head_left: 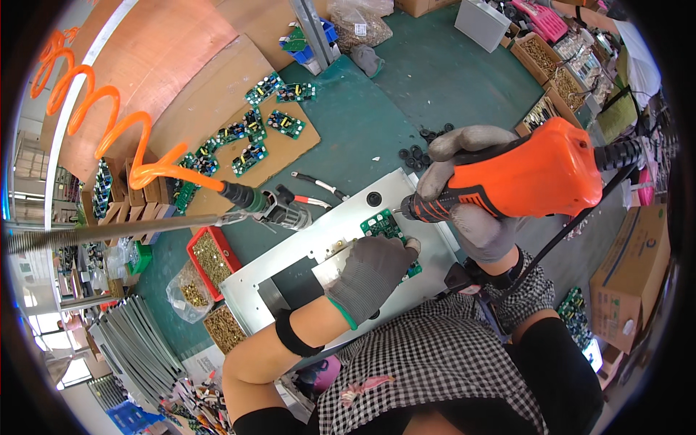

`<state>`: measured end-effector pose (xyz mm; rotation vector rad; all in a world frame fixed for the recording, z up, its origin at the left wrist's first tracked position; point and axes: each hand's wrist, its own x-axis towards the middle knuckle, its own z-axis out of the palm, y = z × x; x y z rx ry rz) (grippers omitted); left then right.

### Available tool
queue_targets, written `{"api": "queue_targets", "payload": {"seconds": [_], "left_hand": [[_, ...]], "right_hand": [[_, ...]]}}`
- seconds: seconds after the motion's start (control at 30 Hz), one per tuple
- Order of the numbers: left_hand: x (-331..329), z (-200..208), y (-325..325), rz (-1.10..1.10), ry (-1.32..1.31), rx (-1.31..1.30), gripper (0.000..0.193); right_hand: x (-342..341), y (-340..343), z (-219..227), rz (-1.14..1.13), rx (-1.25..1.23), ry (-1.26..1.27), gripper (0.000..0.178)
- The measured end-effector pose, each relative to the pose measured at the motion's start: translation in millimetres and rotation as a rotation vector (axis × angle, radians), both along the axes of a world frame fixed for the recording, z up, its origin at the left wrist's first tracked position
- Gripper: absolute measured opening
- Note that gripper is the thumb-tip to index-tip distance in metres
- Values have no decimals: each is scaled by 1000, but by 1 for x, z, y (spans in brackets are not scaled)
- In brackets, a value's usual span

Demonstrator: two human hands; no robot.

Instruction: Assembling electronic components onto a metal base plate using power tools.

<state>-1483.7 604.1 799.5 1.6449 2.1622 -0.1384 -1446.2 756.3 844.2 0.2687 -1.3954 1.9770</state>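
Observation:
My right hand [464, 156], in a grey glove, grips an orange and black electric screwdriver [529, 177] whose tip points left onto a small green circuit board [383, 225]. The board lies on a flat silver metal panel [304, 246] on the green table. My left hand [370, 272], also in a grey glove, presses down on the board's near edge and covers part of it. A black cable runs from the screwdriver's rear to the right.
Several green circuit boards [254, 141] lie on brown cardboard at the back. An orange coiled air hose [109, 123] leads to a hanging pneumatic tool [279, 206]. A red bin of brass screws [212, 257], a bag of screws, black grommets [417, 156] and cardboard boxes [631, 279] surround the panel.

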Motion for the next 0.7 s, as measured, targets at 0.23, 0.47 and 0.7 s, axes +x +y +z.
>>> {"api": "queue_targets", "payload": {"seconds": [0.23,0.47,0.7], "left_hand": [[3,14,10,-3,-47,-185,16],[10,5,1,-68,79,-31,30],[13,7,0,-75,74,-43,30]], "right_hand": [[-7,-5,1,28,-101,-59,58],[-5,-7,5,-53,61,-57,56],[-2,-4,6,11,96,-82,54]]}}
